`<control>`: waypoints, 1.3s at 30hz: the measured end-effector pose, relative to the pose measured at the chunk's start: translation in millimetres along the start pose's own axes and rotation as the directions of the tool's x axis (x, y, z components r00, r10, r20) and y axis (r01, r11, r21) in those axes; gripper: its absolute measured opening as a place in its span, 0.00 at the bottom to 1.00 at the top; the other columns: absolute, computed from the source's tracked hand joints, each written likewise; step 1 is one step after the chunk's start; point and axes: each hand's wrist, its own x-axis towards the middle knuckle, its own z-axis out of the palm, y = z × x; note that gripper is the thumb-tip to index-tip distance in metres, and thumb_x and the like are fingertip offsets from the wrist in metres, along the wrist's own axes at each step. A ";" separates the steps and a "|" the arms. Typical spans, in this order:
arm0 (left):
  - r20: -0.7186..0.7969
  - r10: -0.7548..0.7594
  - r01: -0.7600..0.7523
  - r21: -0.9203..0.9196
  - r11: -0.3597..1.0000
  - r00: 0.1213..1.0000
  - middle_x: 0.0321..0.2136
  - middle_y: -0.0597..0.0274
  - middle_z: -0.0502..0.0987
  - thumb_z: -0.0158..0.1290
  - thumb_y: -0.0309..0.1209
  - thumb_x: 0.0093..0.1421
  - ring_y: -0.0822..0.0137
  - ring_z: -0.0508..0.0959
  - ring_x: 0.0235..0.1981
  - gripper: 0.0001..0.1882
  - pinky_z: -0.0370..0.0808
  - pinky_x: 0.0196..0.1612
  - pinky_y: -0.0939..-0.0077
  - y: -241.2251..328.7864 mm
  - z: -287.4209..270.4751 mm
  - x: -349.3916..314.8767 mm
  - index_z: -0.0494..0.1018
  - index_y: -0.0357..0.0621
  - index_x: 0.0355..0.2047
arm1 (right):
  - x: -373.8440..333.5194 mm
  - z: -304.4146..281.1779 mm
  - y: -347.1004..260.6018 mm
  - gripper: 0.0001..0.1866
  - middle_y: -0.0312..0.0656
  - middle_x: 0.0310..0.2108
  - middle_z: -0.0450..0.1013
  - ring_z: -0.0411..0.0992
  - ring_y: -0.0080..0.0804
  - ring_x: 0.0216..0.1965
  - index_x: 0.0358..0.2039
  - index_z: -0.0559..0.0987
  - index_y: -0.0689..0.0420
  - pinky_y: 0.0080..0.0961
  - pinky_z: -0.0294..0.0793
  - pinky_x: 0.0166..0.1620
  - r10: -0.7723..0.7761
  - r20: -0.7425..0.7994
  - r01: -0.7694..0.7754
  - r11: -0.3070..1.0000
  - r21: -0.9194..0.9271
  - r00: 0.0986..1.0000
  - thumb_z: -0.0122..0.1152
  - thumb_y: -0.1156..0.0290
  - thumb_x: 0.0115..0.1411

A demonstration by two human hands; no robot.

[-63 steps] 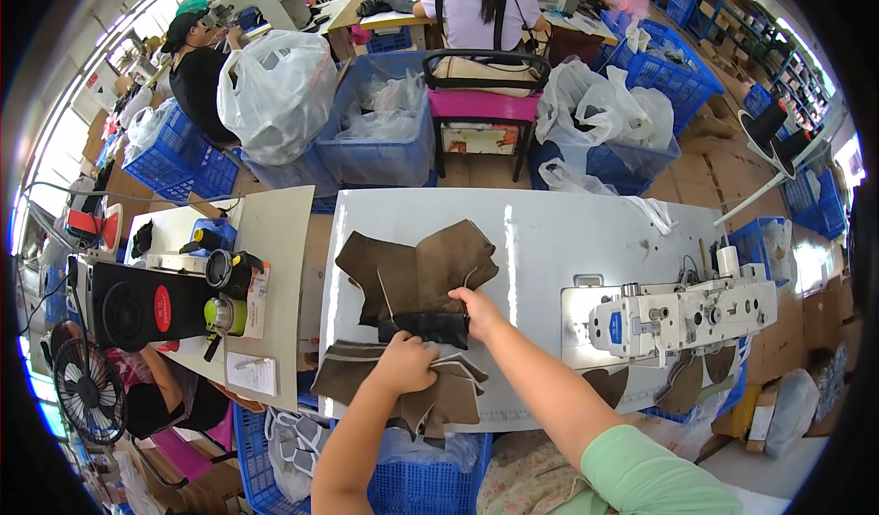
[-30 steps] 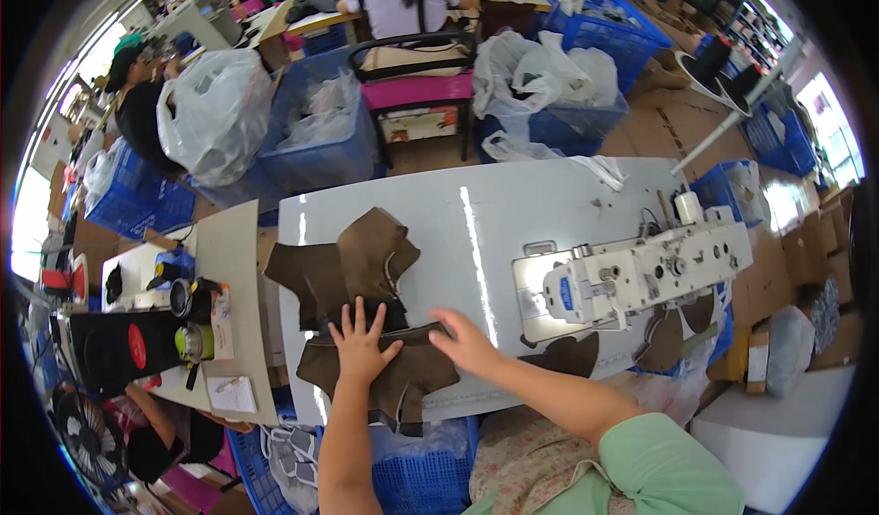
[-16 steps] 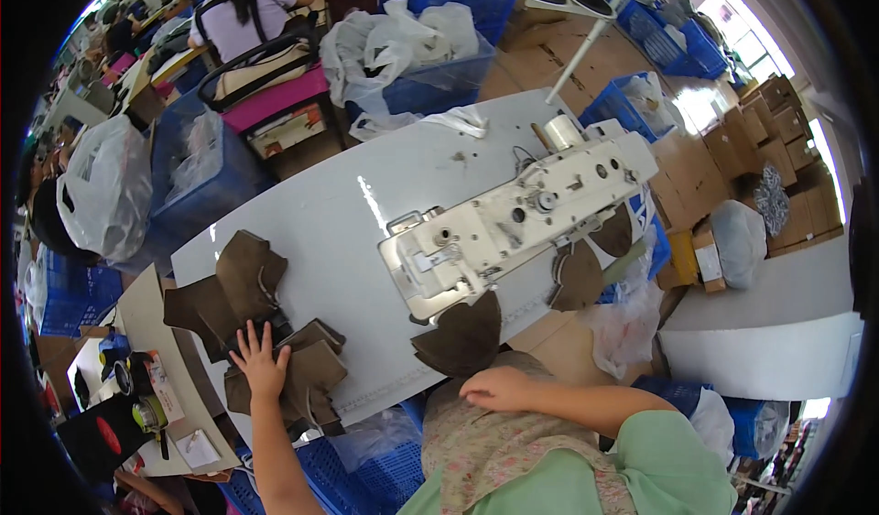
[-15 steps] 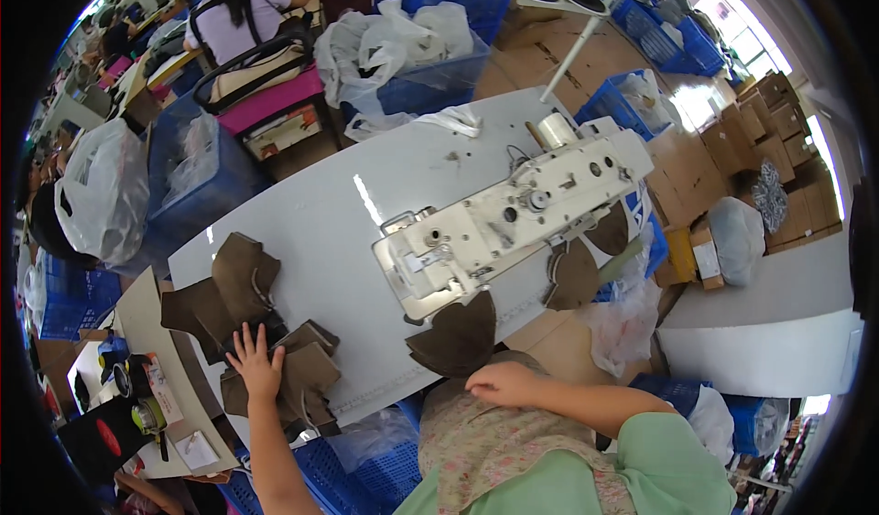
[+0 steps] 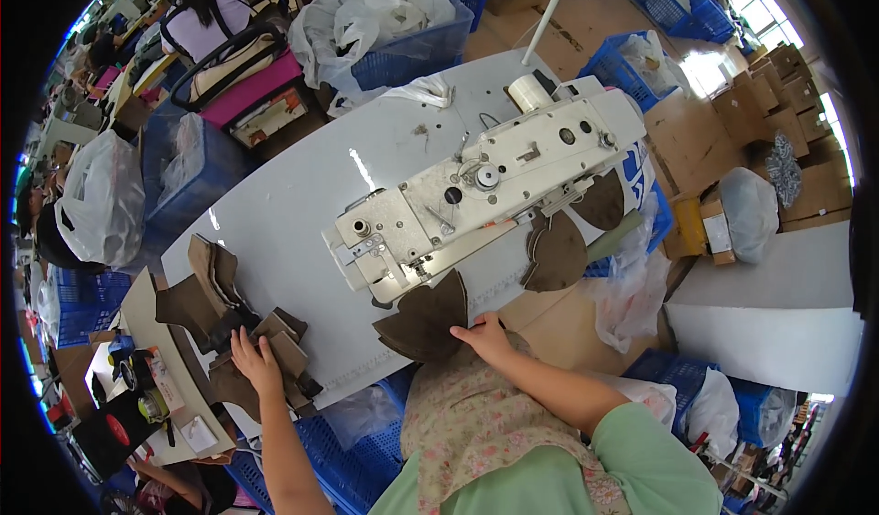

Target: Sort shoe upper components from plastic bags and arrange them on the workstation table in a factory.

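A white industrial sewing machine [image 5: 485, 185] stands on the grey table, its head toward the left. Beside the needle end lies a dark brown cut piece [image 5: 426, 318] with a curved outline. My right hand [image 5: 485, 336] pinches the near right edge of that piece between thumb and fingers. Farther left, my left hand [image 5: 256, 361] rests open on a stack of brown cut pieces [image 5: 291, 343], fingers apart. More brown pieces [image 5: 197, 300] lie folded just beyond it. Two other curved pieces, one a brown piece [image 5: 557, 254], hang along the machine's right side.
Blue crates [image 5: 417, 53] with plastic bags stand beyond the table. A side table [image 5: 197, 378] at left carries small tools and tape. Blue baskets [image 5: 320, 474] sit below the near edge. Cardboard boxes [image 5: 760, 103] are piled at right. Another person [image 5: 215, 7] sits at far left.
My right hand has moved from beside the brown piece to grip its edge. My left hand stays on the stack, its fingers closer together. The whole view has shifted slightly.
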 end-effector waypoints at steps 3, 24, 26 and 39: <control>0.044 -0.078 0.075 0.073 0.995 0.996 0.60 0.52 0.57 0.47 0.43 0.60 0.51 0.56 0.61 0.29 0.50 0.59 0.41 11.8 -0.3 -15.5 0.59 0.46 0.58 | -4.3 4.4 -10.4 0.38 0.45 0.28 0.71 0.70 0.32 0.31 0.40 0.63 0.68 0.25 0.71 0.35 -0.017 -0.013 0.016 0.998 -0.066 1.000 0.72 0.52 0.43; 0.330 -0.097 0.198 -0.287 0.937 0.939 0.60 0.52 0.58 0.51 0.22 0.50 0.54 0.54 0.63 0.23 0.46 0.64 0.56 -3.4 -16.0 -25.1 0.69 0.45 0.50 | 5.4 -28.4 -42.0 0.25 0.46 0.42 0.73 0.72 0.31 0.43 0.50 0.69 0.65 0.24 0.69 0.47 -0.225 0.101 0.222 0.974 0.036 0.969 0.62 0.71 0.52; 0.352 -0.065 0.214 -0.403 0.890 0.934 0.61 0.51 0.58 0.50 0.20 0.50 0.54 0.54 0.64 0.24 0.49 0.64 0.61 -4.5 -19.1 -20.5 0.70 0.44 0.50 | 10.7 -32.0 -40.0 0.26 0.48 0.42 0.73 0.72 0.33 0.43 0.51 0.69 0.63 0.26 0.69 0.46 -0.301 0.097 0.309 0.947 -0.085 0.949 0.62 0.70 0.51; 0.406 -0.038 0.110 -0.157 0.981 0.913 0.60 0.59 0.60 0.54 0.28 0.50 0.59 0.55 0.63 0.26 0.40 0.64 0.51 -0.7 -25.8 -19.1 0.69 0.52 0.53 | 26.1 -33.1 -22.5 0.33 0.49 0.45 0.69 0.69 0.36 0.44 0.54 0.66 0.60 0.29 0.68 0.47 -0.319 0.027 0.320 0.943 -0.093 0.947 0.68 0.66 0.48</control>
